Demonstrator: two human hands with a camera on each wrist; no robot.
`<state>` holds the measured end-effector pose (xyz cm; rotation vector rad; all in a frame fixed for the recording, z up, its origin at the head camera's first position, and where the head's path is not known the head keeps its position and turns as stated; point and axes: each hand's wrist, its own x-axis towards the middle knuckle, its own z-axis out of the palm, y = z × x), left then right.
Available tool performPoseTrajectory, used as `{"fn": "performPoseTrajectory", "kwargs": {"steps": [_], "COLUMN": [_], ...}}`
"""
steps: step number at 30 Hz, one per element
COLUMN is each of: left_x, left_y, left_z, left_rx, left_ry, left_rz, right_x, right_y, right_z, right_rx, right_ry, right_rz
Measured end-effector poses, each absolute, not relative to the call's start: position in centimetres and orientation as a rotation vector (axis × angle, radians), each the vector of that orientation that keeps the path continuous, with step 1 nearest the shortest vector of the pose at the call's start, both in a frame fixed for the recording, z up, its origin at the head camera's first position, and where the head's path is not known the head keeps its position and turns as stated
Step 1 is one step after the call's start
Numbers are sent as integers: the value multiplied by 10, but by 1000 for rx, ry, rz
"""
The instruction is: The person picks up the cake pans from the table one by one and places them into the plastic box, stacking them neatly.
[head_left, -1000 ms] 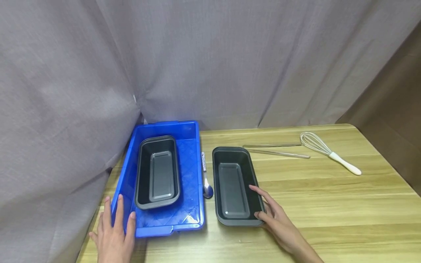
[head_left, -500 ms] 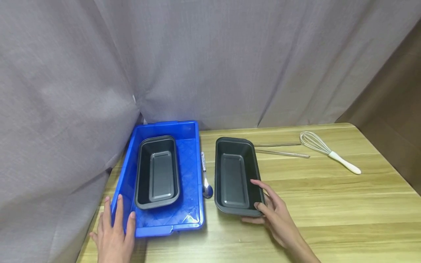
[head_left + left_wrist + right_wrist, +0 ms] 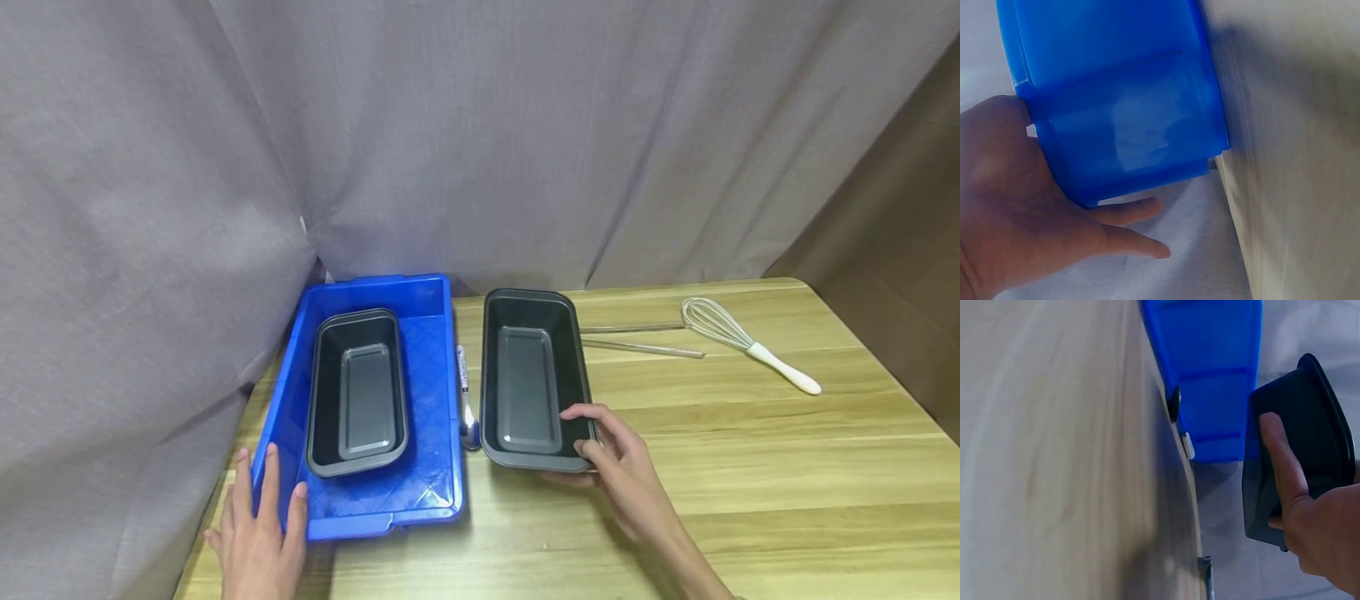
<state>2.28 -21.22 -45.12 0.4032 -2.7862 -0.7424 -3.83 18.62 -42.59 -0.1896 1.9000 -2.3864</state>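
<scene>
My right hand (image 3: pixel 626 475) grips a dark grey loaf pan (image 3: pixel 528 387) by its near right corner, with thumb and a finger over the rim and other fingers beneath. In the right wrist view the held loaf pan (image 3: pixel 1300 437) is off the table, a finger along its outer side. A second loaf pan (image 3: pixel 367 404) sits inside the blue plastic tray (image 3: pixel 431 492), towards its left side. My left hand (image 3: pixel 258 533) rests on the tray's near left corner with spread, fairly straight fingers. The left wrist view shows that hand (image 3: pixel 1029 206) against the tray's outer corner (image 3: pixel 1135 125).
A spoon (image 3: pixel 467 400) lies between the tray and the held pan. Two thin metal sticks (image 3: pixel 645 348) lie behind the pan, partly hidden by it. A white whisk (image 3: pixel 750 343) lies at the back right of the wooden table (image 3: pixel 750 500). Grey curtain (image 3: pixel 480 150) hangs behind.
The right hand has raised the loaf pan off the table and carried it away from me, lately slightly leftward. The left hand and the tray have stayed put.
</scene>
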Motion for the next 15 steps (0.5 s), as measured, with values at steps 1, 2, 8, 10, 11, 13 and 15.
{"fn": "performPoseTrajectory", "kwargs": {"steps": [1, 2, 8, 10, 11, 13, 15], "left_x": [23, 23, 23, 22, 22, 21, 20], "left_y": [-212, -212, -212, -211, -211, -211, -210], "left_z": [-451, -451, -448, -447, -446, -444, -442], "left_rx": [400, 396, 430, 451, 461, 477, 491], "left_ry": [-2779, -2770, -2795, -2827, -2842, -2865, -2883], "left_rz": [-746, -750, -764, -766, -768, -772, -778], "right_x": [-39, -39, -43, -44, -45, -47, -49], "right_y": [184, 183, 173, 170, 169, 166, 163], "right_z": [-424, -423, -417, -415, -414, -412, -410], "right_rx": [-175, -165, -253, -275, -276, -255, -242], "right_ry": [1917, 1934, 2030, 2029, 2021, 2015, 2019], "right_rz": [-2376, -2365, -2311, -2309, -2312, -2304, -2280]}}
